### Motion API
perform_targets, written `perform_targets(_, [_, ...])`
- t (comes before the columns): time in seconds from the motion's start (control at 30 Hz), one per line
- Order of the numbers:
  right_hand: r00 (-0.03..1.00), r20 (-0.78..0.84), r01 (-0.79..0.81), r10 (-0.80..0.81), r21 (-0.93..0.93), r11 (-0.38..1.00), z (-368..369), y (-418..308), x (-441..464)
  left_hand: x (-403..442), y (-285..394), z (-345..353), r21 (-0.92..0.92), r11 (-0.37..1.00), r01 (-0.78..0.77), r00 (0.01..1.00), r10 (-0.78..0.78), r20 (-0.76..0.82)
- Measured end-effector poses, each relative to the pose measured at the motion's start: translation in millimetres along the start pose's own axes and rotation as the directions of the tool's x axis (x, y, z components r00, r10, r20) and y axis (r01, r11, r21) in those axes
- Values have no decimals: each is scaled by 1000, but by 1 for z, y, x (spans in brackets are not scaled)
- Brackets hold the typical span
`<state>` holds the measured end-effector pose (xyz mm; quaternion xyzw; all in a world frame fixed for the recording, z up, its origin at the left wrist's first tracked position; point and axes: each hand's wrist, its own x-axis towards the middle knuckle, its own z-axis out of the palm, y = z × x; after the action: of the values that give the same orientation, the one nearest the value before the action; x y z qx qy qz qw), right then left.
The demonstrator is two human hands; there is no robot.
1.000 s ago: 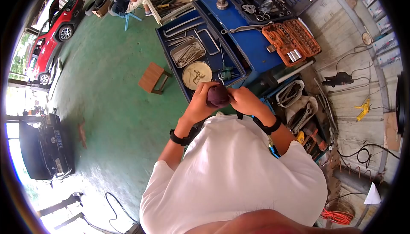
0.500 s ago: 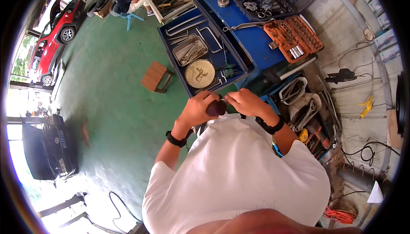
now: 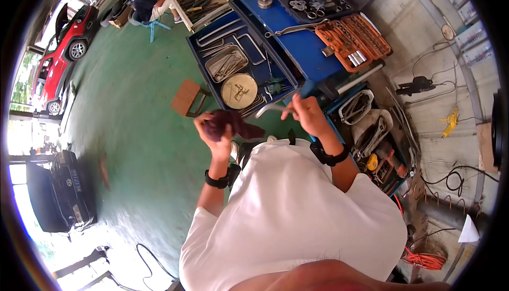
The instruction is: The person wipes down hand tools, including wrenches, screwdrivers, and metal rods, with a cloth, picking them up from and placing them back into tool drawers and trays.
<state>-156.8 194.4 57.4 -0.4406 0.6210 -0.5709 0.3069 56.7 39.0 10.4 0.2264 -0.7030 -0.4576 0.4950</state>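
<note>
My left hand (image 3: 216,141) is closed around a dark maroon rag (image 3: 228,123), whose loose end trails to the right. My right hand (image 3: 312,116) grips a bent silver hex key (image 3: 271,108) by one end; its bent end points left, clear of the rag. Beyond both hands is an open blue tool drawer (image 3: 199,68). In it lie several hex keys, a metal tray (image 3: 212,76) of small tools and a round cream dish (image 3: 228,98) with small pieces in it.
An orange socket case (image 3: 366,36) and a wrench (image 3: 297,28) lie on the blue cabinet top (image 3: 318,60). A wooden stool (image 3: 185,97) stands left of the drawer. Another person (image 3: 146,2) sits at the back. A side tray (image 3: 389,185) of tools is at my right.
My hands have moved apart, the left with the rag to the left, the right with the hex key to the right and up. The hex key now shows clearly.
</note>
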Motion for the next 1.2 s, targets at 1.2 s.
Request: perform_targets(1.2, [989,-117,91,-86,33,995,40,-34,58,96,43,43,-707,561,431,888,-405,219])
